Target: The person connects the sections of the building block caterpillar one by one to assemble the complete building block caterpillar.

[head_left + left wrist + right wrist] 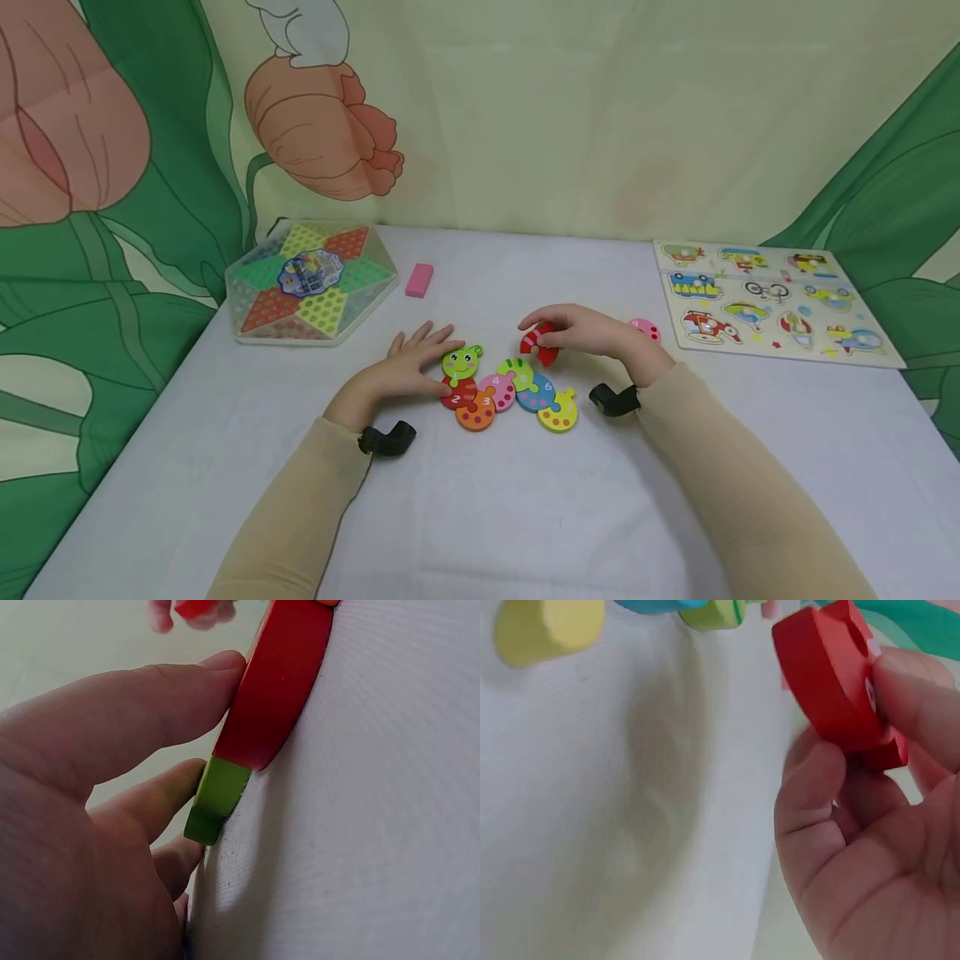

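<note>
My right hand (585,332) pinches a striped red puzzle piece (821,679) above the table, thumb on one face and fingers on the other. Below it a row of joined, numbered pieces forms a caterpillar: a green smiling head (461,362), a red piece (459,395), an orange piece (476,412), a pink piece (498,393), a striped green piece, a blue piece (536,395) and a yellow piece (558,412) at the right end. With fingers spread, my left hand (397,368) rests beside the head, its thumb tip against the red piece.
Another pink piece (647,329) shows partly behind my right wrist. A hexagonal board game box (247,279) stands at the back left, a pink eraser-like block (419,280) beside it. At the back right lies a vehicle puzzle board (765,337).
</note>
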`<state>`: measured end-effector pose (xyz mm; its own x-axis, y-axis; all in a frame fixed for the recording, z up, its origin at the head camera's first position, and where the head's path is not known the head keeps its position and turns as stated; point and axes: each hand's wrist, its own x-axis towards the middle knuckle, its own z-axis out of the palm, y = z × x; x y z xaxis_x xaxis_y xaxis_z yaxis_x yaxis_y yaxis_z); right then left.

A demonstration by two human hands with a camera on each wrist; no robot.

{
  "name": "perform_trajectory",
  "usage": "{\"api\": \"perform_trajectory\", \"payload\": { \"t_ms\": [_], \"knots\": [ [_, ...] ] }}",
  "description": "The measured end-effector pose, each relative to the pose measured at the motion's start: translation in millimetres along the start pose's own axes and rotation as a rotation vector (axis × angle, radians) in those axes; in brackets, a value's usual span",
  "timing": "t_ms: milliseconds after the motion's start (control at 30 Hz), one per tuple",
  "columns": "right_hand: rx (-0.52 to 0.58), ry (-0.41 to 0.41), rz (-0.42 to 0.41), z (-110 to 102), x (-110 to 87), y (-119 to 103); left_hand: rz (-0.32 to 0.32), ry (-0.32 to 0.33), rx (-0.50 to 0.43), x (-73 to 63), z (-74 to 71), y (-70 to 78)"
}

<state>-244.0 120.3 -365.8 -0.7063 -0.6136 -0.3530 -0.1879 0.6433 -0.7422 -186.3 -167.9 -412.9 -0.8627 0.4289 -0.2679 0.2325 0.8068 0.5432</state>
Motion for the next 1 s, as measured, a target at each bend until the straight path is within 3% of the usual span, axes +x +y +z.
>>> {"api": "perform_trajectory", "payload": {
  "t_ms": [233,700,1000],
  "knots": [
    [0.131,0.055,-0.019,-2,-17.6,5,0.004,0.007,-0.005,0.6,1.3,-1.4],
    [0.133,-0.007,-0.090,12,-67.2,30,0.005,0.000,0.013,-0.3,0.5,-0.1],
    [0.058,0.021,0.003,26,-74.9,45,0.001,0.003,0.009,-0.2,0.6,-1.0]
  ]
}}
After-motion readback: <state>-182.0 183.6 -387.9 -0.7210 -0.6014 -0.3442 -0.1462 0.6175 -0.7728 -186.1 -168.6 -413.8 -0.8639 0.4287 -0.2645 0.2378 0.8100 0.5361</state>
